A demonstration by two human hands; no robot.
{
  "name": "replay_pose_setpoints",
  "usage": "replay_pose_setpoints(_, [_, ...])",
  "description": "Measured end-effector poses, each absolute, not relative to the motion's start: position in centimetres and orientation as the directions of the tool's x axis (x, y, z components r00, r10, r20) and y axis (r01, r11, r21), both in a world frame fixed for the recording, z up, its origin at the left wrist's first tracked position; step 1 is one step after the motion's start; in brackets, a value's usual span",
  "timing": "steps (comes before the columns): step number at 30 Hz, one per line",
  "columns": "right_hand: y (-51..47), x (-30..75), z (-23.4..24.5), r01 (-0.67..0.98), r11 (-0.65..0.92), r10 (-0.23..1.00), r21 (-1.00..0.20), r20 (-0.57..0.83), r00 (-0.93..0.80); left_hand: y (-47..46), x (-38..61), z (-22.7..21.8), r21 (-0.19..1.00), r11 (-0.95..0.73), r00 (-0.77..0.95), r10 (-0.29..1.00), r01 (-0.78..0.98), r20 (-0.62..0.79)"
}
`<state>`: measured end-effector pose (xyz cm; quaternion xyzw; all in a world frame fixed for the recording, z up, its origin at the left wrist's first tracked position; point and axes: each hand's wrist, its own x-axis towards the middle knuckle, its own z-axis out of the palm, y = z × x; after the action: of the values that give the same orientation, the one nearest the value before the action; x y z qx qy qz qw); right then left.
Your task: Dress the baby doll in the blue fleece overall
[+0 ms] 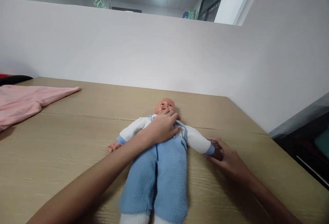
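A baby doll (171, 169) in a blue fleece outfit with white sleeves lies on its back, head away from me. My left hand (166, 124) rests over its upper chest and neck, fingers curved together up to the chin, thumb on the chest. This hand hides the collar and part of the mouth. At the doll's outstretched arm on the right, my right hand (226, 157) is closed around the small hand and the blue cuff (210, 149). The doll's other hand (113, 146) lies on the tabletop beside my left forearm.
A pink cloth (23, 104) is spread on the left of the wooden table (64, 162). Behind it, a black and red object (15, 79) shows at the edge. A white partition wall (128, 45) closes off the table's far side. Dark items stand beyond the right edge.
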<state>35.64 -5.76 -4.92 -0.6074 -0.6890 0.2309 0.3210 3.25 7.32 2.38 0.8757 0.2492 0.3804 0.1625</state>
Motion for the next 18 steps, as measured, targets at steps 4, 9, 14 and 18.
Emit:
replay_pose_setpoints(4, [-4.7,35.0,-4.2,0.490,0.156,0.963,-0.857,0.241,0.116,8.1,5.2,0.7,0.420,-0.826,0.588,0.563,0.375,0.581])
replay_pose_setpoints(9, [-1.0,31.7,-2.5,0.197,0.284,0.944,-0.938,0.310,0.115,7.7,4.4,1.5,0.497,-0.836,0.659,0.511,0.231,0.552])
replay_pose_setpoints(14, [2.3,27.0,-2.4,0.228,0.386,0.916,-0.894,0.401,0.023,6.1,4.0,1.9,0.482,-0.845,0.605,0.512,0.230,0.610])
replay_pose_setpoints(18, [1.8,25.4,-3.3,0.392,0.514,0.853,-0.763,0.502,-0.141,5.5,3.8,1.6,0.497,-0.853,0.517,0.501,0.159,0.694])
